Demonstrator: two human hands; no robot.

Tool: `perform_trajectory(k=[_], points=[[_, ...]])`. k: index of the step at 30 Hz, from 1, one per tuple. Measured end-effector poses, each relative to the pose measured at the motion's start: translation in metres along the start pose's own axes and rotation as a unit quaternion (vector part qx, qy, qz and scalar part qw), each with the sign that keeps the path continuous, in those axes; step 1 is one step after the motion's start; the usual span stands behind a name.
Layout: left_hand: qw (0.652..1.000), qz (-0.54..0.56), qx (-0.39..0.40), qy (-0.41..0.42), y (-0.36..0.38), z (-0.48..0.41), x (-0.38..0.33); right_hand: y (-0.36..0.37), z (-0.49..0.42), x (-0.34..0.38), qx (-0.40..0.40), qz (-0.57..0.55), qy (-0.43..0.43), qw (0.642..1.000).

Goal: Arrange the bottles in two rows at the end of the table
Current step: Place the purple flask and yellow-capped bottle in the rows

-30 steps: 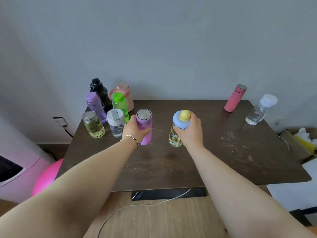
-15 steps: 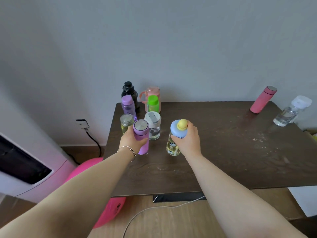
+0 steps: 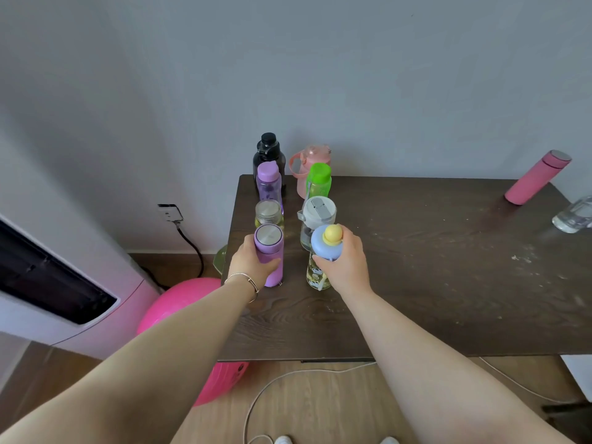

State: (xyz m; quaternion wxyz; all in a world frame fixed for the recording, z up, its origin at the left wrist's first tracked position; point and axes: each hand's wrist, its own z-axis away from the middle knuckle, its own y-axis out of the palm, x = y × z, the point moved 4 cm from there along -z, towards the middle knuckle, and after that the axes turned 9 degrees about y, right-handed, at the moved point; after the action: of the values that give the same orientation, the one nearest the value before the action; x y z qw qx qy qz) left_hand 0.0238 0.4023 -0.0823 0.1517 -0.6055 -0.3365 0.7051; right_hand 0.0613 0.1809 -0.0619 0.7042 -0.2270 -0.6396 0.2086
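At tabletop's (image 3: 416,283) left end: two bottle rows.
Left hand (image 3: 253,262): fingers wrapped around purple flask (image 3: 270,256), standing, front of left row.
Right hand (image 3: 347,264): fingers gripping blue-capped bottle (image 3: 322,257), front of right row.

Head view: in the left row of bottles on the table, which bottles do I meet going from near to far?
Purple flask held by the left hand → jar with metal lid → purple-capped bottle → black bottle.
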Motion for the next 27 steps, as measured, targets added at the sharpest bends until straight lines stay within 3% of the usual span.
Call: perform_trajectory(k=[20, 27], points=[[1.000, -0.016, 0.015, 0.001, -0.002, -0.002, 0.006, 0.010, -0.003, -0.005, 0.015, 0.071, -0.025, 0.997], [0.995, -0.053, -0.017, 0.081, -0.014, 0.001, -0.013, 0.006, 0.001, 0.001, 0.002, 0.095, -0.006, 0.995]])
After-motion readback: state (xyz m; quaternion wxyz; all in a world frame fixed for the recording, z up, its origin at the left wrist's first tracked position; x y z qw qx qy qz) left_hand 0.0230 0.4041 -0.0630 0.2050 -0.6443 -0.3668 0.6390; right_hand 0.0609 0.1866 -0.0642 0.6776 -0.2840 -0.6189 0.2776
